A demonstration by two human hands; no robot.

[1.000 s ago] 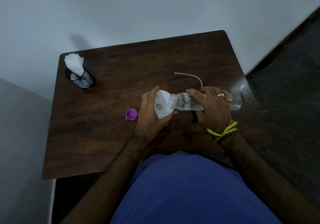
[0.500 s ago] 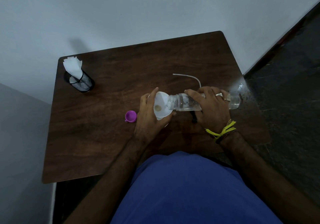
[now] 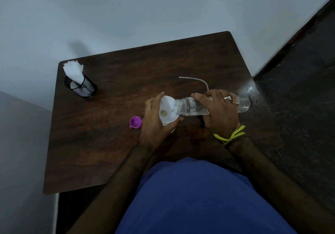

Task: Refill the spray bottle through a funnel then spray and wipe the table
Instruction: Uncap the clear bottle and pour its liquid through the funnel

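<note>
Table (image 3: 101, 143): dark brown wood grain, rounded corners, matte with faint scuffs; it lies under both hands.

Clear plastic bottle (image 3: 188, 107): cylindrical, ribbed threads at the open neck, held nearly horizontal. The right hand (image 3: 220, 112) wraps over its middle, fingers (image 3: 199, 98) curled across the top of the barrel; two rings show on them. The base of the bottle sticks out beyond the knuckles; the neck points away from the fingertips toward the funnel. A yellow thread band and a dark band sit at the right wrist.

White funnel (image 3: 167, 113): smooth, opaque plastic cone with a round hole at its centre. The left hand (image 3: 154, 123) cups it, thumb along the near rim, fingers curled round the far side. The bottle mouth lies over the funnel's rim. The spray bottle beneath is hidden by this hand.

Black mesh cup (image 3: 82, 88): wire cylinder holding folded white tissues (image 3: 73, 71), well away from the left fingers, at the table's far corner.

Thin translucent tube (image 3: 195, 79): curved, just beyond the right fingertips.

Purple cap (image 3: 135, 122): small, round, glossy, just beside the left hand's outer edge.
</note>
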